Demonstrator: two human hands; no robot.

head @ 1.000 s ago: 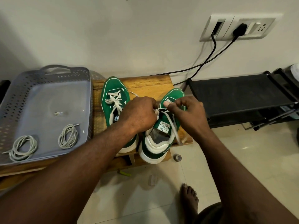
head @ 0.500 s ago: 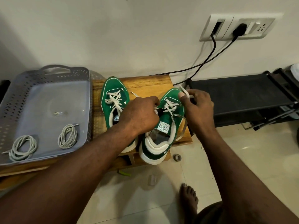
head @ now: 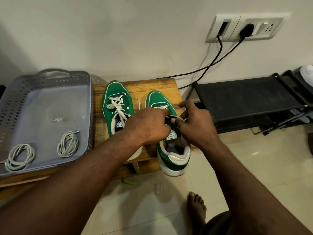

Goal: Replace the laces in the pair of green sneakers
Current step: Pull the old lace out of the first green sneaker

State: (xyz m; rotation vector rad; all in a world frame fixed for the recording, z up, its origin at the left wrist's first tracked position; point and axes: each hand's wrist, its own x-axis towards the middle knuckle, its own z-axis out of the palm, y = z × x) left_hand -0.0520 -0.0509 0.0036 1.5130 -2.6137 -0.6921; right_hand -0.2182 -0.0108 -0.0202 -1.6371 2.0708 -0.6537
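Two green sneakers stand on a wooden bench (head: 152, 85). The left sneaker (head: 116, 106) is laced in white, with a loose lace end lying beside it. The right sneaker (head: 171, 156) has its heel over the bench's front edge, and its white lace (head: 160, 106) shows only near the toe. My left hand (head: 149, 126) grips this sneaker at the tongue, fingers curled over the eyelets. My right hand (head: 194, 122) pinches the lace at the shoe's right side. Two coiled grey-white laces (head: 67, 144) (head: 20, 157) lie in a grey tray (head: 88, 102).
The perforated tray sits left of the shoes on the bench. A black rack (head: 245, 99) stands to the right, with two cables (head: 211, 65) running from a wall socket. My bare foot (head: 196, 206) and small scraps (head: 129, 182) are on the tiled floor.
My right hand drew the lace out to the right, then came back to the eyelets. Fewer lace crossings show on the right sneaker. My left hand stayed on the shoe.
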